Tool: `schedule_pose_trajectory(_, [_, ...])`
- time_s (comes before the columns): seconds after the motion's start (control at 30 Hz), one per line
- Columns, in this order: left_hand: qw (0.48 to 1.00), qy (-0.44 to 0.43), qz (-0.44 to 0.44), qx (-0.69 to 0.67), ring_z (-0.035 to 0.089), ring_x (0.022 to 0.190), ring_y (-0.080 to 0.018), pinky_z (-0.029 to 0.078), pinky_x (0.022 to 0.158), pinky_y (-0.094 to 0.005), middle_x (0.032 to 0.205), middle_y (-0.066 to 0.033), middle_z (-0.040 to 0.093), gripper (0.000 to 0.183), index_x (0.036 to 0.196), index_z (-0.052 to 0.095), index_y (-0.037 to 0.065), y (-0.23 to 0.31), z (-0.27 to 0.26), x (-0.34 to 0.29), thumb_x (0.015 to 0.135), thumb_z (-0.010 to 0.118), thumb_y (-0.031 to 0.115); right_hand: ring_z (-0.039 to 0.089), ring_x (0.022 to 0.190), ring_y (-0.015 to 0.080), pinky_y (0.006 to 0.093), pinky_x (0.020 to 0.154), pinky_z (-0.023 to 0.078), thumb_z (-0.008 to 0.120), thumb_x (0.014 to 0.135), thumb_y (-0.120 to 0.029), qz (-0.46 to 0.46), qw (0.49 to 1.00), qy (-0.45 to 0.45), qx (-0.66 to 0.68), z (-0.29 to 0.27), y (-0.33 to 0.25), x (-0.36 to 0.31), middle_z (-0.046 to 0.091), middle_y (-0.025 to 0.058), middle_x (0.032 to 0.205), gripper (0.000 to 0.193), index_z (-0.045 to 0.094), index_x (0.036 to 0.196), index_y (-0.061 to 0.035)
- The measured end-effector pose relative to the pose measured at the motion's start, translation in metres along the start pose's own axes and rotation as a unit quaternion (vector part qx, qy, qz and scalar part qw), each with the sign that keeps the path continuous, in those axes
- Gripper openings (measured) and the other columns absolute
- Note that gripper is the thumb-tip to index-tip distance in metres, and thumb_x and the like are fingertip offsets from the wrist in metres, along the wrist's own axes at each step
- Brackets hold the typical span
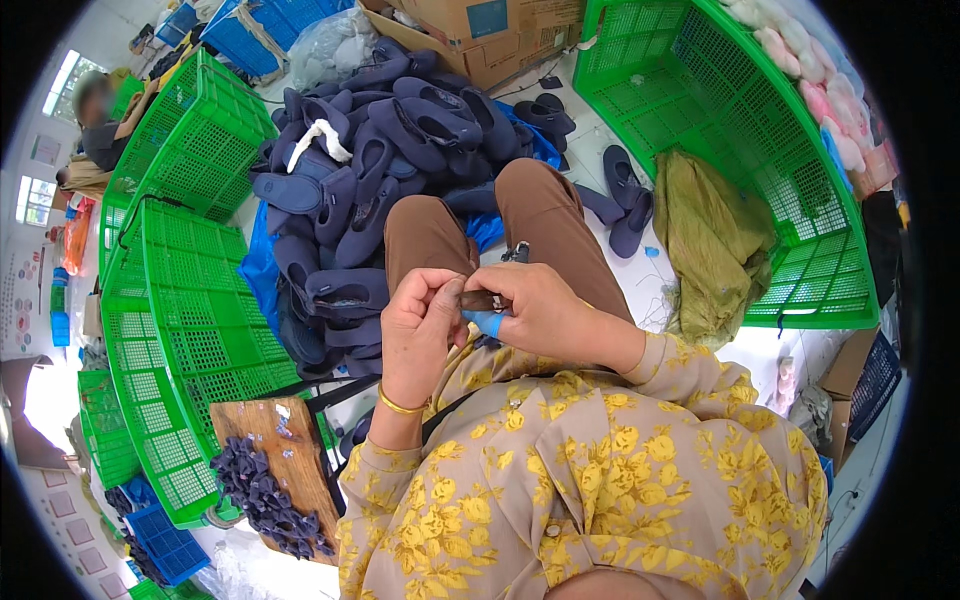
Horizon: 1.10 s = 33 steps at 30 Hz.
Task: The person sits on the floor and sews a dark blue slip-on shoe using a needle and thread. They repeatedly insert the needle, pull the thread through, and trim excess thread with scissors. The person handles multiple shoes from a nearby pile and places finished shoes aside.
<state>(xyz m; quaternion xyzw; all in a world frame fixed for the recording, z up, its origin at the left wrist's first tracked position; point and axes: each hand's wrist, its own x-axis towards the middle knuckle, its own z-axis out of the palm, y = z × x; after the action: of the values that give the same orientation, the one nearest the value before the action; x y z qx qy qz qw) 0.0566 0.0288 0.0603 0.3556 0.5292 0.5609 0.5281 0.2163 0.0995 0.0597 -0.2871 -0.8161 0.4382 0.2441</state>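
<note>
Both hands meet above my lap. My left hand [420, 325], with a gold bangle at the wrist, is closed in a pinch of thumb and fingers; whatever it pinches is too small to make out. My right hand [545, 305] is closed around a small dark metal tool [482, 300], mostly hidden by the fingers, its kind unclear. Blue tape [486, 322] wraps one right finger. Fingertips of the two hands nearly touch. Beyond my knees lies a big heap of navy slip-on shoes [360, 200], with a white strip of cloth [320, 142] on top.
Green plastic crates stand at left [200, 330] and right [720, 120]. Left of me, a wooden board [295, 430] bears a pile of small navy scraps [262, 490]. An olive sack [715, 240] and loose shoes [625, 200] lie at right. Cardboard boxes [480, 40] stand behind the heap.
</note>
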Motion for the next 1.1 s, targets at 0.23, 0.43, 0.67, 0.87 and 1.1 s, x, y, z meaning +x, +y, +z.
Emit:
schedule_pose_trajectory(0.23, [1.000,0.005,-0.001,0.012,0.051,0.055,-0.0039,0.040,0.049,-0.0179,0.073,0.0000,0.059,0.008,0.098,0.060,0.002,-0.003,-0.004,0.000,0.097,0.059,0.010,0.058,0.067,0.0138,0.0289,0.060,0.044,0.064,0.083,-0.007,0.060,0.989,-0.048,0.130,0.000,0.010,0.000,0.060,0.0059,0.075,0.009,0.062,0.090,-0.0019])
schedule_pose_trajectory(0.43, [0.969,0.139,0.041,0.198,0.044,0.066,0.0013,0.036,0.057,-0.0162,0.078,0.0044,0.060,0.007,0.091,0.065,0.001,0.000,-0.042,0.011,0.093,0.063,0.008,0.060,0.068,0.0077,0.0260,0.063,0.048,0.058,0.086,-0.009,0.186,0.940,-0.128,0.255,-0.011,0.008,-0.002,0.063,0.0016,0.076,0.009,0.063,0.088,-0.0010])
schedule_pose_trajectory(0.67, [0.983,-0.043,0.073,0.161,0.050,0.067,-0.0014,0.041,0.059,-0.0170,0.105,-0.0056,0.069,0.003,0.088,0.064,-0.002,0.010,-0.013,-0.008,0.088,0.061,-0.001,0.057,0.066,0.0061,0.0224,0.060,0.045,0.058,0.089,-0.009,0.202,0.908,-0.123,0.347,0.001,0.018,-0.002,0.063,0.0007,0.073,0.011,0.065,0.092,-0.0013])
schedule_pose_trajectory(0.87, [0.944,-0.077,0.127,0.295,0.049,0.058,-0.0040,0.040,0.052,-0.0189,0.106,-0.0090,0.071,0.004,0.080,0.061,0.000,0.012,-0.012,-0.015,0.078,0.064,-0.002,0.053,0.062,0.0037,0.0206,0.054,0.039,0.060,0.092,-0.011,0.226,0.863,-0.116,0.436,-0.003,0.020,-0.003,0.063,0.0002,0.071,0.011,0.068,0.095,-0.0038])
schedule_pose_trajectory(1.1, [0.900,-0.135,0.141,0.390,0.064,0.072,-0.0240,0.051,0.064,-0.0299,0.102,-0.0127,0.070,0.006,0.080,0.064,0.004,0.008,-0.014,-0.024,0.075,0.066,0.003,0.057,0.066,0.0048,0.0179,0.057,0.041,0.064,0.094,-0.015,0.226,0.845,-0.110,0.472,-0.006,0.014,0.000,0.063,0.0015,0.078,0.014,0.065,0.101,-0.0030])
